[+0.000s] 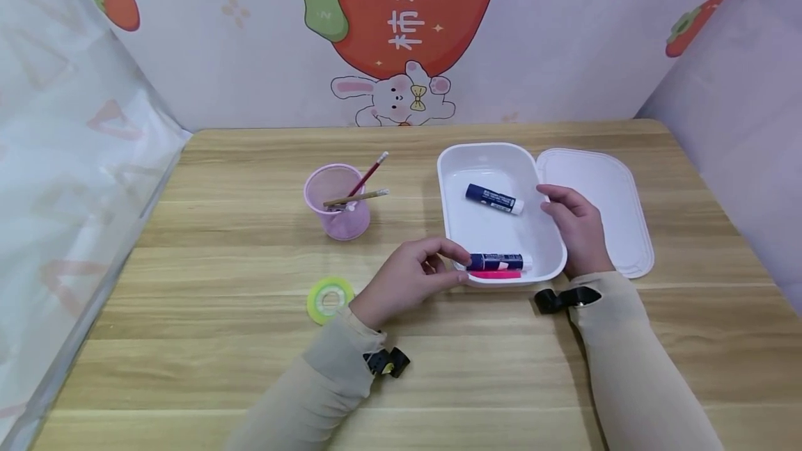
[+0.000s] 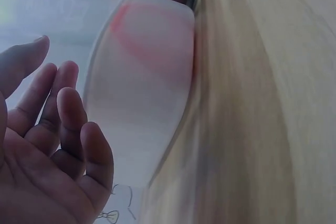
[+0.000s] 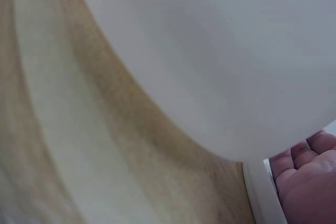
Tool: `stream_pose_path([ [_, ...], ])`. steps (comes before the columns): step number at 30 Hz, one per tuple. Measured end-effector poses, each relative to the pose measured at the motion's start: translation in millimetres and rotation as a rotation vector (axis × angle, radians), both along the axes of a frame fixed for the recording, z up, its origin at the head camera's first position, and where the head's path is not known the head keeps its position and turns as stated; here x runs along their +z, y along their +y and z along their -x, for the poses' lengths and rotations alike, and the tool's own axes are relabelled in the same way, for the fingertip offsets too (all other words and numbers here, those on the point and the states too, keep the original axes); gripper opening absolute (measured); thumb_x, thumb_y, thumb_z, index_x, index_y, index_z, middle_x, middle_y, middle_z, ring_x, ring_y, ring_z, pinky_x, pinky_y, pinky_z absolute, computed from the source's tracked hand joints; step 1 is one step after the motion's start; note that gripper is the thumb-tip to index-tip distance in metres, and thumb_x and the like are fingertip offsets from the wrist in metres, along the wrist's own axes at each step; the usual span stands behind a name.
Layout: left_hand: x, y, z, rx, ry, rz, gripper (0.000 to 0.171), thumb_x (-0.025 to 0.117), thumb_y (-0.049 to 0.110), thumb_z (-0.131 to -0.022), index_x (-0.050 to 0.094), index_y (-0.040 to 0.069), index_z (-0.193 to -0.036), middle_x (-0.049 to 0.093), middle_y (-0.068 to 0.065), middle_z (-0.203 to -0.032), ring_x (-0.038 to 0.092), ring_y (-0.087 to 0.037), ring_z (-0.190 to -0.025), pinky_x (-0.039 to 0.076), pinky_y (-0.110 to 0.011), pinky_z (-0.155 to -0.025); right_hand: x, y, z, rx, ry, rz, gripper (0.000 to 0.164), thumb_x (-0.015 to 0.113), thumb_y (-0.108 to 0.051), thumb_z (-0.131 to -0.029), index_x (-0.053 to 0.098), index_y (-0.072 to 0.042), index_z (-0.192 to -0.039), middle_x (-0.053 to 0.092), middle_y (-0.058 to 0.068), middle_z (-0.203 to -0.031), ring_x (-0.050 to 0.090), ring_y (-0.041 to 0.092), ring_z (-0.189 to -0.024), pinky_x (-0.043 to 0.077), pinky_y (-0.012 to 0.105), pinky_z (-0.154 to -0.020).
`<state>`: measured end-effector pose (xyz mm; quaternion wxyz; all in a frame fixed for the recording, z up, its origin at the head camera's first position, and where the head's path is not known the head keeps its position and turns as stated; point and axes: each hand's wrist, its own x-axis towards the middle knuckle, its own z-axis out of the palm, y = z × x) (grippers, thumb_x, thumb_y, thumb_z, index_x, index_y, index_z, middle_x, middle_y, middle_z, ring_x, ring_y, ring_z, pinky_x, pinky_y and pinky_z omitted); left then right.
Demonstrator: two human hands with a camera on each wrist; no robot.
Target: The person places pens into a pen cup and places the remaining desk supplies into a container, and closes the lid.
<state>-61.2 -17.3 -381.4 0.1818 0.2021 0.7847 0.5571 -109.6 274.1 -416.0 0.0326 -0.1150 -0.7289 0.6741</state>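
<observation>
A white plastic box stands on the table. Inside lies a dark blue glue stick with a white end, set at a slant. Another dark blue glue stick lies along the front wall, beside a flat bright pink piece whose kind I cannot tell. My left hand hovers at the front left corner, fingertips near that second stick's end. In the left wrist view its loosely bent fingers have nothing between them. My right hand holds the box's right rim with thumb and forefinger; its other fingers are partly hidden.
The flat white lid lies right of the box, partly behind my right hand. A pink mesh cup with pencils stands to the left. A yellow-green tape roll lies beside my left wrist. Printed cloth hangs behind the table.
</observation>
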Motion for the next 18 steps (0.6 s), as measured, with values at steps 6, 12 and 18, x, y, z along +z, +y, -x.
stream_pose_path([
  [6, 6.8, -18.8, -5.9, 0.023, 0.039, -0.01, 0.017, 0.078, 0.023, -0.09, 0.074, 0.021, -0.107, 0.071, 0.009, -0.1, 0.059, -0.015, -0.08, 0.049, -0.027, -0.069, -0.4, -0.2, 0.9, 0.002, 0.01, -0.006, 0.037, 0.056, -0.019, -0.103, 0.06, -0.009, -0.138, 0.049, 0.006, -0.146, 0.043, 0.021, -0.132, 0.049, 0.011, -0.088],
  [12, 15.8, -36.7, -12.7, 0.053, 0.058, -0.01, 0.017, 0.076, 0.017, -0.09, 0.075, 0.018, -0.107, 0.072, 0.009, -0.102, 0.059, -0.015, -0.08, 0.05, -0.026, -0.072, 0.0, 0.4, 0.0, -0.002, 0.006, 0.013, 0.036, 0.055, -0.017, -0.103, 0.061, -0.009, -0.137, 0.048, 0.006, -0.145, 0.043, 0.022, -0.132, 0.05, 0.01, -0.087],
  [18, 22.8, -59.2, -21.5, 0.1, 0.065, -0.003, 0.018, 0.076, 0.018, -0.091, 0.075, 0.019, -0.109, 0.073, 0.004, -0.107, 0.061, -0.016, -0.081, 0.051, -0.026, -0.072, 1.0, -1.5, -0.1, 0.009, 0.002, -0.013, 0.036, 0.054, -0.018, -0.104, 0.059, -0.009, -0.138, 0.048, 0.006, -0.146, 0.044, 0.022, -0.132, 0.05, 0.012, -0.087],
])
